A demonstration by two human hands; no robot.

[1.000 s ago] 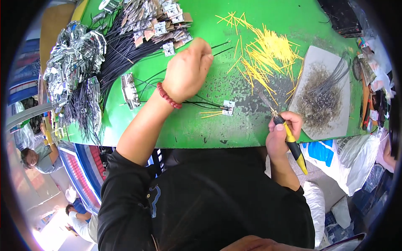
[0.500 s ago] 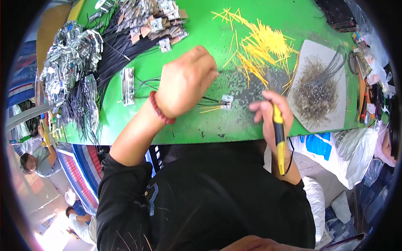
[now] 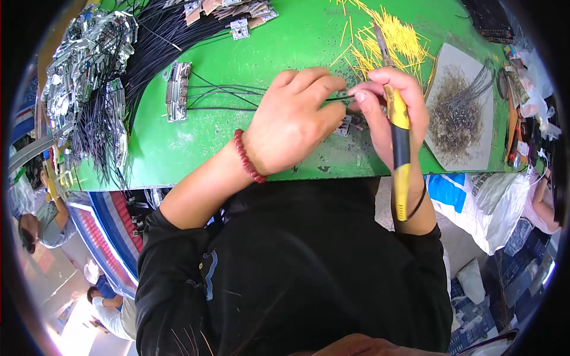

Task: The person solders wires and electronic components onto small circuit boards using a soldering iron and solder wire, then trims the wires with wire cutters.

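My left hand [image 3: 297, 121], with a red bead bracelet on its wrist, is closed around thin black wires [image 3: 228, 109]. One wire comes out past its fingertips toward my right hand [image 3: 409, 104]. That hand grips a yellow-and-black soldering iron [image 3: 401, 145], its metal tip pointing away from me. My right fingertips meet the wire end; whether they pinch it I cannot make out. At the wires' left end lies a silver strip-shaped part [image 3: 177, 92]. A small pale circuit board [image 3: 342, 126] shows partly beneath my left fingers.
Loose thin yellow tubes [image 3: 395, 44] lie scattered at the back. To the right, a grey board [image 3: 436, 139] bears dark crumbs and wires. Silver parts [image 3: 89, 59] with black wires are heaped at left, beside stacked small boards [image 3: 239, 28]. Other people are at far left and right.
My left hand has moved right and down onto the wires, near the small board. The right hand has risen toward it with the soldering iron. The view has shifted slightly.
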